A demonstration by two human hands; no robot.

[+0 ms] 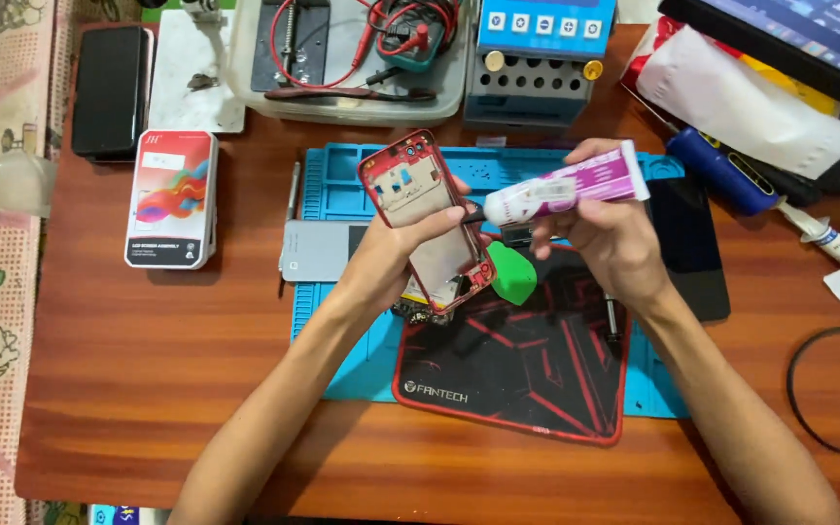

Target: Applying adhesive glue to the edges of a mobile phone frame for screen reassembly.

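Note:
My left hand [393, 255] holds a red phone frame [418, 197], open side up and tilted, above the blue work mat [342, 185]. My right hand [603, 233] grips a white and purple glue tube [568, 187]. The tube's dark nozzle points left and touches the right edge of the phone frame. A green plastic pick [512, 272] lies on the black and red mouse pad [527, 369] just under the hands.
A grey flat panel [318, 249] lies left of my hand, a white screen box [170, 197] further left. A black phone screen [682, 243] lies right. Behind: a clear tray with red test leads [362, 58], a blue machine [537, 49], a blue-handled tool [721, 170], a syringe [819, 233].

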